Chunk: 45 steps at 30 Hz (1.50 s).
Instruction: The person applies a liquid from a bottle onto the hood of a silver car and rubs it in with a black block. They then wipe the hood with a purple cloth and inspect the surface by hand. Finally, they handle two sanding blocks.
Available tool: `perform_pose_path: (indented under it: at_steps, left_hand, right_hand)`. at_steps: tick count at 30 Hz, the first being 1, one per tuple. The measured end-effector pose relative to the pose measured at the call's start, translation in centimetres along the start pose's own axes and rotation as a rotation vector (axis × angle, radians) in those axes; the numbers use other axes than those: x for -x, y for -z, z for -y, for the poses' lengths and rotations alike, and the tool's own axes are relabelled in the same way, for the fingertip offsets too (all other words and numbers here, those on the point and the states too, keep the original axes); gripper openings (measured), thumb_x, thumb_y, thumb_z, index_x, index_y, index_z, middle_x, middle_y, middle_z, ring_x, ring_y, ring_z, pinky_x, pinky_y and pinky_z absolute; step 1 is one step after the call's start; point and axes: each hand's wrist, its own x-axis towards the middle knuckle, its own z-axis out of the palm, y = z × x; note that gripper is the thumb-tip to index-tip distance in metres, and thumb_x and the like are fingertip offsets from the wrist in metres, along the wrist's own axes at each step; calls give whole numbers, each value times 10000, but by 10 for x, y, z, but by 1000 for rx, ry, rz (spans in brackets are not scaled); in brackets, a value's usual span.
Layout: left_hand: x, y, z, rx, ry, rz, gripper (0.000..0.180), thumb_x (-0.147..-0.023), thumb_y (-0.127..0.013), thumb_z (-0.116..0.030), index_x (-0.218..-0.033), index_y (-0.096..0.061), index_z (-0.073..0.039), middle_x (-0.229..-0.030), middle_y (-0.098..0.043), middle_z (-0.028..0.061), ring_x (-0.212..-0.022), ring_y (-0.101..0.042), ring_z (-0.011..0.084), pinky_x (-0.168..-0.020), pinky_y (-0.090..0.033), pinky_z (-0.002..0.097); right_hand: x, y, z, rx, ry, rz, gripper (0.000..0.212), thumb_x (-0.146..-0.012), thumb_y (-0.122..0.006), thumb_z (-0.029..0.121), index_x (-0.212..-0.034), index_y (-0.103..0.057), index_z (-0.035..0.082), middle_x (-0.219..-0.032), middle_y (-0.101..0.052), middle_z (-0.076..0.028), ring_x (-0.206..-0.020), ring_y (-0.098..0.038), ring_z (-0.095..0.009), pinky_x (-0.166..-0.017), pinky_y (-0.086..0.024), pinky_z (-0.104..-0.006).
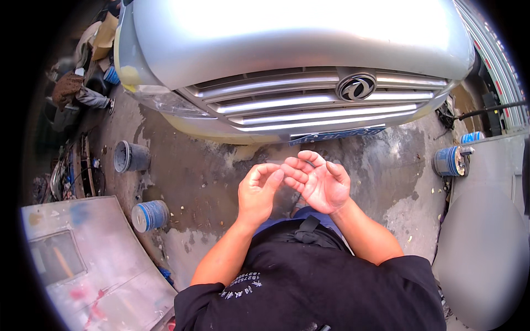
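Note:
Both my hands are held together in front of my black shirt. My right hand [321, 183] is turned palm up, its fingers loosely bent and apart, with nothing lying in the palm. Beside it, my left hand [258, 193] has its thumb brought against its bent fingers. Its fingertips meet the fingers of my right hand; whether something small is pinched there is hidden. Beyond the hands stands the front of a silver vehicle, with its chrome-barred grille [309, 98], round badge [356, 87] and blue number plate [337, 135]. Neither hand touches it.
On the wet concrete floor [187, 165] stand a grey bucket [132, 156] and a blue pail [150, 215] to the left. Another blue pail [447, 161] is at right. A scuffed pale panel [105, 265] fills the lower left. Another person [77, 91] is bent down at far left.

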Motion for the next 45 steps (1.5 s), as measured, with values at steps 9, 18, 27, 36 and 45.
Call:
perform_pose_path:
  at_steps: [9, 18, 27, 36, 45]
  left_hand:
    - [50, 85, -13, -62, -98, -178, 121, -891, -659, -81, -957, -646, 20, -838, -671, 66, -719, -614, 105, -652, -495, 228]
    - [120, 213, -20, 113, -48, -234, 163, -935, -610, -158, -925, -634, 3, -853, -676, 83, -718, -615, 121, -657, -496, 248]
    - [183, 305, -16, 431, 30, -141, 153, -949, -570, -141, -1034, -606, -20, -911, -654, 76, -776, -622, 146, -685, -495, 271]
    - [205, 307, -9, 518, -11, -175, 122, -955, -566, -168, -981, -578, -49, -858, -623, 51, -738, -598, 133, -675, -502, 271]
    - [191, 261, -10, 481, -32, -165, 125, -965, -543, -157, -999, -583, -44, -853, -622, 45, -723, -597, 121, -663, -505, 258]
  right_hand:
    - [-26, -25, -80, 408, -140, 10, 505, -902, -549, 260, -1301, -410, -18, -1331, -485, -231, -1252, -495, -325, -1058, -387, -446]
    - [-34, -57, -216, 851, -250, 93, 516, -870, -576, 239, -1301, -412, 7, -1320, -490, -209, -1244, -503, -332, -1040, -385, -449]
    - [-45, -69, -304, 399, -366, -9, 534, -896, -546, 298, -1335, -429, 16, -1327, -507, -228, -1251, -491, -362, -1057, -386, -461]
    - [-34, -76, -315, 281, -461, -39, 552, -865, -579, 324, -1319, -467, 29, -1316, -528, -201, -1255, -487, -343, -1058, -384, -454]
    - [-6, -74, -261, 348, -432, -59, 563, -910, -517, 326, -1358, -430, -5, -1355, -497, -201, -1276, -467, -336, -1063, -374, -452]
